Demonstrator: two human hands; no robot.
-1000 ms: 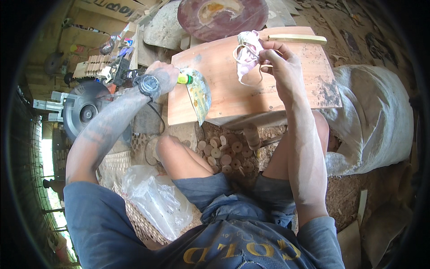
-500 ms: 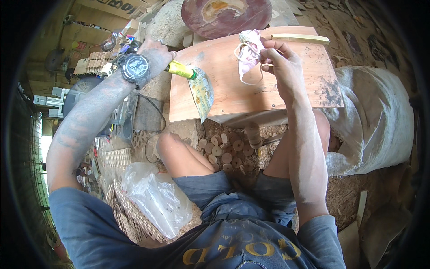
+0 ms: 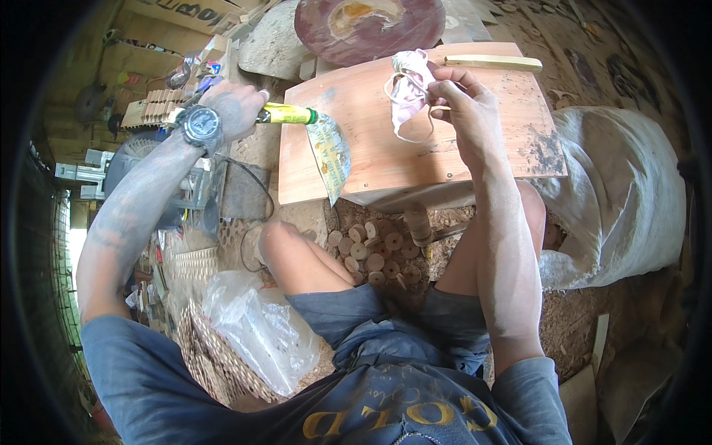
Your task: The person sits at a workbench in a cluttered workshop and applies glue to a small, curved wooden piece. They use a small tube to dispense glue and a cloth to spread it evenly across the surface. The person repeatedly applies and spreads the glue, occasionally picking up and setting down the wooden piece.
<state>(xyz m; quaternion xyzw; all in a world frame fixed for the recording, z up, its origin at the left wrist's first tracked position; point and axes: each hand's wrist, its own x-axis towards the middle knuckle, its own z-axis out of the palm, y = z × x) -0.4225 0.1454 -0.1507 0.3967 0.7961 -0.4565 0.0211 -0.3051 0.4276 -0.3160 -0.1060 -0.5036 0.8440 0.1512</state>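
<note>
My right hand (image 3: 466, 95) is raised over a flat wooden board (image 3: 371, 159), thumb and fingers pinching a crumpled pink and white cloth face mask (image 3: 409, 104) with thin loops hanging from it. My left hand (image 3: 236, 110), with a watch on the wrist, is at the board's left edge. Its fingers are curled at the black end of a yellow tube (image 3: 288, 113), which points right and has a green tip. Below that tip lies a half-round printed sheet (image 3: 331, 159), overlapping the board's front edge; whether the tube joins it I cannot tell.
A wooden stick (image 3: 493, 63) lies on the board's far right. Beyond is a round dark-red disc (image 3: 371, 46). Small wooden discs (image 3: 377, 248) are heaped on the floor between my legs. A white sack (image 3: 630, 200) stands right, a clear plastic bag (image 3: 256, 326) left.
My left hand has shifted left and slightly down, and the yellow tube now lies more level, with its black end showing. My right hand keeps its pinch on the cloth face mask.
</note>
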